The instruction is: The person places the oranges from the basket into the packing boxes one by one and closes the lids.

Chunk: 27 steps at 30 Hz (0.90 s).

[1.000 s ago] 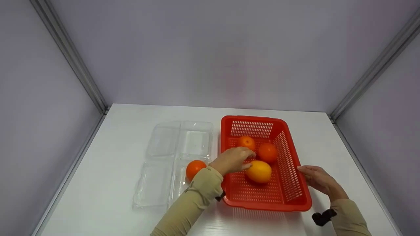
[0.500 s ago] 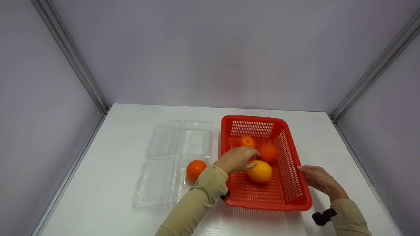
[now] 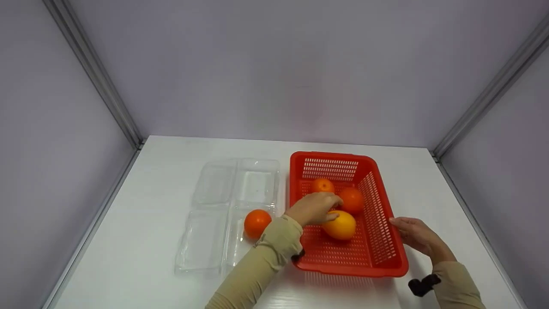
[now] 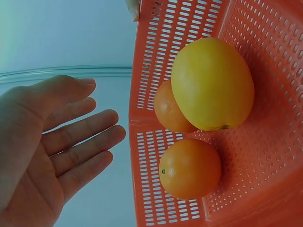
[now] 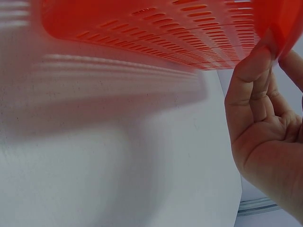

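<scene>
My left hand (image 3: 314, 208) hovers over the red plastic basket (image 3: 349, 269), fingers extended and loosely bent. In the left wrist view these fingers (image 4: 80, 135) hold nothing, and a gap shows between them and the fruit. Beneath the hand in the head view lies a large yellow oval fruit (image 3: 341, 227). Behind it are a reddish-orange round fruit (image 3: 352, 201) and a smaller orange one (image 3: 323, 186), partly covered by my hand. My right hand (image 3: 418, 235) pinches the basket's right rim between thumb and fingers. The right wrist view shows this grip (image 5: 265, 94) from below.
Left of the basket stands a clear plastic tray (image 3: 229, 206) with several compartments. An orange (image 3: 257, 223) sits in its near right compartment, beside my left sleeve. Walls enclose the white table (image 3: 141, 193) at the back and both sides.
My left hand has drifted slightly right above the basket, exposing more of the orange in the tray. The right hand keeps its hold on the rim, and the fruits stay about where they were.
</scene>
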Available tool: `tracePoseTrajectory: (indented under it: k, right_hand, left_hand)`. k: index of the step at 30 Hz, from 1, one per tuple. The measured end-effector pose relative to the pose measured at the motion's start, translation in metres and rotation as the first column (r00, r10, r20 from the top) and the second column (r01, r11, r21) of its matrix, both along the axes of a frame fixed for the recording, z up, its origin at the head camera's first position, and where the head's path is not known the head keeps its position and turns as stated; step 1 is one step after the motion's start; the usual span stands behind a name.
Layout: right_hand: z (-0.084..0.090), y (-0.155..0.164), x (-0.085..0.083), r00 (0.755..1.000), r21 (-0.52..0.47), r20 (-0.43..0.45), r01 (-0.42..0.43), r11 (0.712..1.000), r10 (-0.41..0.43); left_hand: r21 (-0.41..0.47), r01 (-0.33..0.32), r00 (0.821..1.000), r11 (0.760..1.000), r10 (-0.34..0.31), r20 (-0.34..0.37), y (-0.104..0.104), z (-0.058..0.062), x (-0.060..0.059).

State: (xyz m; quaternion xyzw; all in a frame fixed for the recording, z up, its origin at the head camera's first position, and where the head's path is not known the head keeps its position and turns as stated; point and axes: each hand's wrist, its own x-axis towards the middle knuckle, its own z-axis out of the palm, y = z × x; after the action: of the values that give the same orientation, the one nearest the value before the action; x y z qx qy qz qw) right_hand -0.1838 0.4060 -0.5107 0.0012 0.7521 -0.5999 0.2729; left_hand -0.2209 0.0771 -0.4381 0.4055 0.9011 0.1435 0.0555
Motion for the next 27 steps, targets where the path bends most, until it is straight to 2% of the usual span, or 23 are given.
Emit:
tracePoseTrajectory:
  k: [10, 18, 27]
  right_hand:
    - [-0.001, 0.000, -0.001, 1.000, -0.006, 0.004, -0.003, 1.000, 0.003]
    - [-0.001, 0.000, -0.001, 1.000, 0.012, 0.007, 0.003, 1.000, -0.003]
    - [0.000, 0.003, 0.000, 1.000, 0.021, 0.014, -0.001, 1.000, 0.001]
  left_hand:
    - [-0.027, -0.023, 1.000, 0.999, 0.023, 0.010, 0.006, -0.004, -0.004]
    - [-0.045, -0.013, 1.000, 0.999, 0.014, 0.013, 0.012, -0.009, -0.008]
    - [-0.115, -0.016, 1.000, 0.993, 0.015, -0.003, 0.018, -0.016, -0.010]
